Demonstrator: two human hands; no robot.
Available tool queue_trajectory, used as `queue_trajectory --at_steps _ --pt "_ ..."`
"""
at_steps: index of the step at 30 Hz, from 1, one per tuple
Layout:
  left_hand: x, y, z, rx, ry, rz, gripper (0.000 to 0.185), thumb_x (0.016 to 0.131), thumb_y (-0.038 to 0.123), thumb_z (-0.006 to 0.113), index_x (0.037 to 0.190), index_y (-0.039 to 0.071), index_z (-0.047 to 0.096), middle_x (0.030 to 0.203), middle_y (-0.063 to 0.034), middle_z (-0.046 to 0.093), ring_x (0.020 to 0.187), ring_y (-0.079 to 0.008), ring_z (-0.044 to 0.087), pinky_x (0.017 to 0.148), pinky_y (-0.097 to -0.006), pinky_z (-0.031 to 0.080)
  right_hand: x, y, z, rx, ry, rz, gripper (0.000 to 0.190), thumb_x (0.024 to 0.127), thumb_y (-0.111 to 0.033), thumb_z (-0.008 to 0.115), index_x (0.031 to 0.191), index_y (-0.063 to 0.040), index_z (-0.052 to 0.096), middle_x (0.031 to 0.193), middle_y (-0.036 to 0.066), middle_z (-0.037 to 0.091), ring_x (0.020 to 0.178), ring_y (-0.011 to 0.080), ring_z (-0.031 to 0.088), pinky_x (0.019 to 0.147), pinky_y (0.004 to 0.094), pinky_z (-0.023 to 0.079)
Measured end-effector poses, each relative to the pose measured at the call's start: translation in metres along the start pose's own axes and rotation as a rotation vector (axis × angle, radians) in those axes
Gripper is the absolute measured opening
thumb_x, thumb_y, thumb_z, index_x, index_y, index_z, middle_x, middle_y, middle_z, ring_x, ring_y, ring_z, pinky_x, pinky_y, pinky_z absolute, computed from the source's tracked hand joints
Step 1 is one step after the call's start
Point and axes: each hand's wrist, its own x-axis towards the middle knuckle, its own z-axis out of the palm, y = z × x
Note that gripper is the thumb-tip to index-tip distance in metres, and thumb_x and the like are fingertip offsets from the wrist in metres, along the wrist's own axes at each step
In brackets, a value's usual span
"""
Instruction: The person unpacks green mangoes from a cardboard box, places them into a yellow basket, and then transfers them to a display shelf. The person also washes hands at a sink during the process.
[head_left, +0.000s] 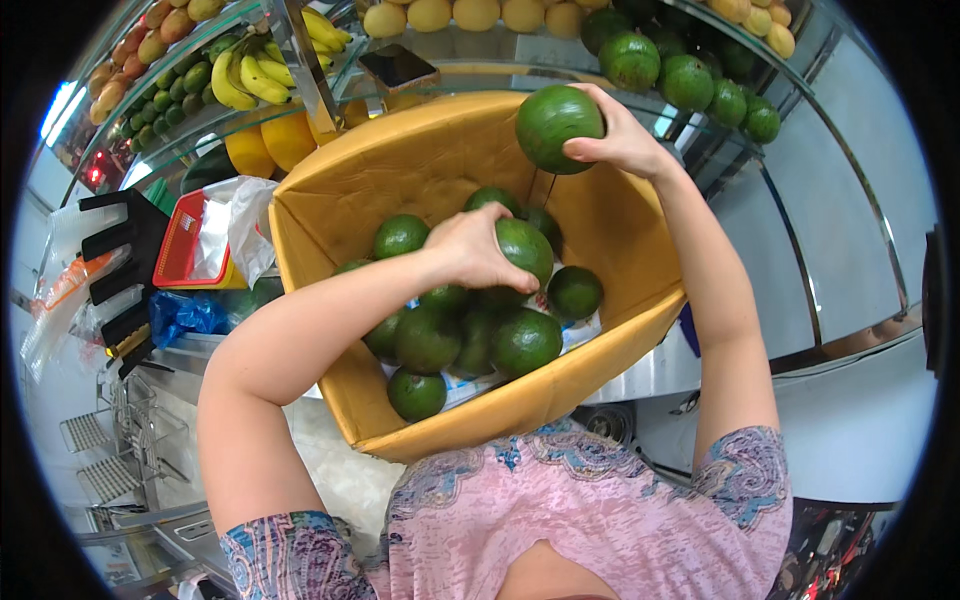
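Observation:
My right hand (626, 139) grips a large round green avocado (559, 124) from its right side, above the far right rim of a yellow-brown box (405, 135). Inside the box, my left hand (472, 247) curls around another glossy avocado (525, 244), thumb on the near side and fingers partly hidden behind it. Several more avocados lie heaped below and around that hand, among them one at the near right (527, 343), a smaller one by the right wall (575, 292) and one in the near left corner (417, 394). Printed sheets (469, 390) show beneath them.
Beyond the box, glass shelves hold several avocados (686, 82), yellow round fruit (476, 13) and bananas (259, 71). A phone (397, 67) lies on the glass. Left of the box stand a red basket (180, 240) with plastic bags and a black rack (124, 262).

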Motion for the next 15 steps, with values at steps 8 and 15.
queue_trajectory --at_steps 8,15 --pt "0.009 -0.007 0.031 -0.011 -0.011 0.161 0.099 0.052 0.051 0.078 0.132 0.003 0.044 0.123 -0.0199 0.055 0.115 -0.0324 0.053 0.098 -0.0373 0.042 -0.007 -0.015 0.029 0.343 -0.147 -0.082 0.089 0.06 -0.032 0.084 0.131 -0.004 0.038 0.119 0.009 0.052 0.113 0.0191 0.049 0.1 0.0334 0.037" --pt "0.022 -0.016 -0.028 -1.296 -0.382 0.273 0.072 0.082 0.042 0.067 0.135 0.005 0.035 0.126 -0.0116 0.051 0.116 -0.0234 0.053 0.094 -0.0399 0.047 -0.007 -0.016 0.054 0.152 0.076 -0.348 0.103 0.056 -0.022 0.089 0.136 -0.004 0.026 0.127 0.013 0.041 0.121 0.0216 0.041 0.105 0.034 0.033"
